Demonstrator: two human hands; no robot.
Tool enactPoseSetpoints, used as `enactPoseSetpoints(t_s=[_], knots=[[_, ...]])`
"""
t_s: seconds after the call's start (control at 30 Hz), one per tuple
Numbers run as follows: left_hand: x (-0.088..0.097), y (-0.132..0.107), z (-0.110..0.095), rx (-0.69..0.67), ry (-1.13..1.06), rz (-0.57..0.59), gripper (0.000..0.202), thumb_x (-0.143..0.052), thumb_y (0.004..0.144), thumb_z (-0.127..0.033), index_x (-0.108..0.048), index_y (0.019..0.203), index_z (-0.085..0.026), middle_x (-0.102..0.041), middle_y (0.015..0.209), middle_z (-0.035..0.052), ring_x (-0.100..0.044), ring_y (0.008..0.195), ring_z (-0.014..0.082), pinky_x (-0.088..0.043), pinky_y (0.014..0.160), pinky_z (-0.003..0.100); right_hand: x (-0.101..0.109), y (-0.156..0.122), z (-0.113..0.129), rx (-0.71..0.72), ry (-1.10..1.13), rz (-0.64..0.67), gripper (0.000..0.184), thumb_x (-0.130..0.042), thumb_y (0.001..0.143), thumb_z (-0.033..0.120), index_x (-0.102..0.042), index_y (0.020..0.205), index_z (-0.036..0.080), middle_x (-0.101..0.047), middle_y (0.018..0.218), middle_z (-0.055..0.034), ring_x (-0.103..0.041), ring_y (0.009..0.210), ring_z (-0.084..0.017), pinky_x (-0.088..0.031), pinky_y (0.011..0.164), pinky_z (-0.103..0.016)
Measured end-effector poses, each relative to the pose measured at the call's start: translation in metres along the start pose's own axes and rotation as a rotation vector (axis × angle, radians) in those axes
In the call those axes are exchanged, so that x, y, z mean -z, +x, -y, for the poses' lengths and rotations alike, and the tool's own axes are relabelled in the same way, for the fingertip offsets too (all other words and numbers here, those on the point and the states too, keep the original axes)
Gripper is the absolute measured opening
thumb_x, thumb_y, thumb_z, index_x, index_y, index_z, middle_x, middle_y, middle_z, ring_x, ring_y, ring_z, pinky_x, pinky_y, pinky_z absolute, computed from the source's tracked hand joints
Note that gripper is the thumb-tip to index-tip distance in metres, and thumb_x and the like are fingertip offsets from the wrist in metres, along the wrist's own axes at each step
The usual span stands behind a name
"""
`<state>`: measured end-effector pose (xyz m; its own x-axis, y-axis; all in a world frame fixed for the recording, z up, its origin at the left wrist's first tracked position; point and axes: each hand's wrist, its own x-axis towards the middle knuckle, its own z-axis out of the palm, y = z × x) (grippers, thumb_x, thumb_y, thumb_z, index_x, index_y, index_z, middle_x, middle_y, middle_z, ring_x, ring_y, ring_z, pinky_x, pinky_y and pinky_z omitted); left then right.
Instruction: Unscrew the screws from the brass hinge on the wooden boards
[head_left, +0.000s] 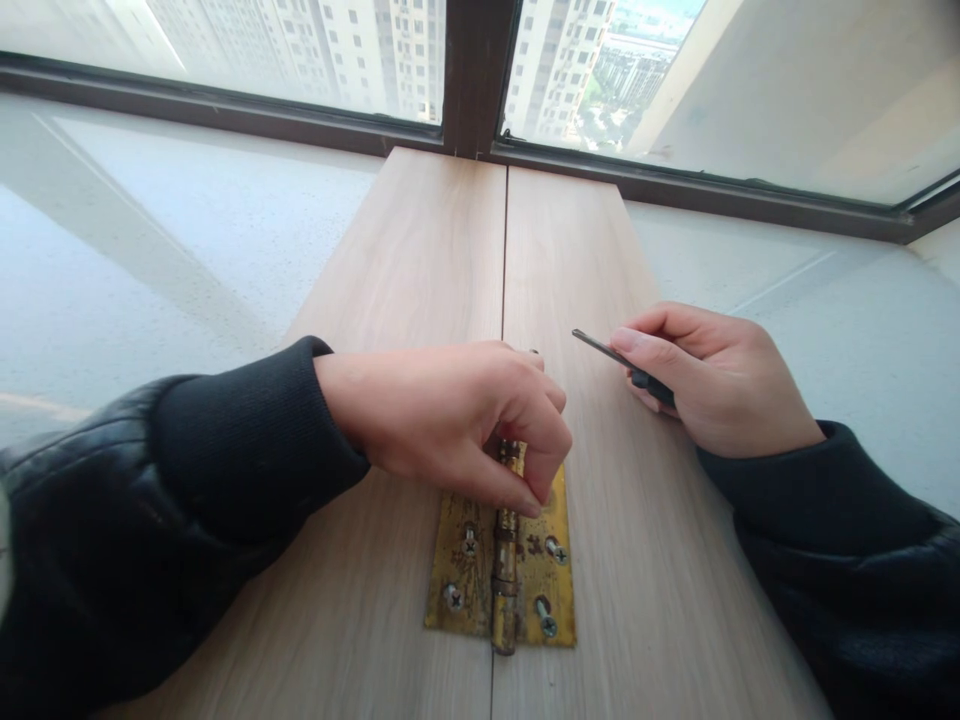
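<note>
Curling over the upper part of a worn brass hinge (507, 560), the left hand (480, 420) has thumb and finger close together, though whether they pinch anything I cannot tell, while the right hand (712, 375) grasps a screwdriver (600, 348), tip pointing up and leftward. Four visible screws (548, 622) protrude from the hinge, which straddles the seam between two pale boards (574, 260) reaching a dark window frame (472, 80).

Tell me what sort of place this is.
Probably a room on a high floor: a dark window frame, tall buildings seen from high up, and a pale ledge beside wooden boards.
</note>
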<state>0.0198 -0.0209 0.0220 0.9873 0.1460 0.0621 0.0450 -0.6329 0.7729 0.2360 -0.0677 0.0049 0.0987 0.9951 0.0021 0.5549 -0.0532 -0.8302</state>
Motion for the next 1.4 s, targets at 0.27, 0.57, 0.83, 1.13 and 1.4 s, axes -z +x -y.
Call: enactPoseSetpoints(t_s=[0.27,0.57,0.83,1.13,1.4], knots=[[0.0,0.001,0.001,-0.012,0.016,0.029,0.01,-0.072,0.078,-0.014,-0.071,0.069,-0.019,-0.062,0.065,-0.0025,-0.052,0.064,0.0091,-0.043,0.075,0.026,0.002,-0.001,-0.001,-0.01,0.0,0.011,0.022,-0.063,0.086,0.036,-0.061,0.071,0.02,-0.051,0.05,0.0039,-0.044,0.041,-0.008,-0.031,0.038,-0.022],[0.0,-0.001,0.002,0.013,-0.038,0.001,0.01,-0.074,0.075,-0.013,-0.075,0.071,-0.022,-0.061,0.065,-0.0021,-0.051,0.063,0.0095,-0.043,0.071,0.024,0.002,-0.002,0.0,0.003,-0.005,0.013,0.022,-0.065,0.085,0.036,-0.062,0.071,0.019,-0.052,0.05,0.0037,-0.044,0.041,-0.008,-0.032,0.038,-0.022],[-0.001,-0.001,0.002,0.02,-0.013,-0.082,0.011,-0.069,0.081,-0.015,-0.077,0.08,-0.022,-0.058,0.064,-0.001,-0.052,0.064,0.0097,-0.044,0.064,0.021,0.001,-0.001,0.006,-0.002,-0.028,0.02,0.021,-0.064,0.085,0.034,-0.062,0.071,0.019,-0.052,0.052,0.0038,-0.043,0.041,-0.008,-0.031,0.039,-0.024],[-0.001,0.003,0.001,-0.028,0.097,-0.09,0.009,-0.068,0.084,-0.021,-0.075,0.078,-0.022,-0.057,0.066,-0.0012,-0.053,0.07,0.0108,-0.043,0.071,0.022,-0.003,0.002,0.011,0.022,-0.048,-0.004,0.021,-0.065,0.084,0.032,-0.062,0.068,0.019,-0.05,0.05,0.0049,-0.042,0.041,-0.007,-0.031,0.043,-0.025],[-0.001,0.005,0.0,-0.045,0.222,-0.126,0.012,-0.066,0.086,-0.023,-0.074,0.077,-0.023,-0.06,0.072,-0.0001,-0.053,0.076,0.013,-0.04,0.08,0.026,-0.004,0.004,0.014,0.029,-0.066,-0.005,0.024,-0.063,0.085,0.033,-0.061,0.066,0.019,-0.049,0.048,0.0052,-0.041,0.041,-0.007,-0.031,0.043,-0.026]])
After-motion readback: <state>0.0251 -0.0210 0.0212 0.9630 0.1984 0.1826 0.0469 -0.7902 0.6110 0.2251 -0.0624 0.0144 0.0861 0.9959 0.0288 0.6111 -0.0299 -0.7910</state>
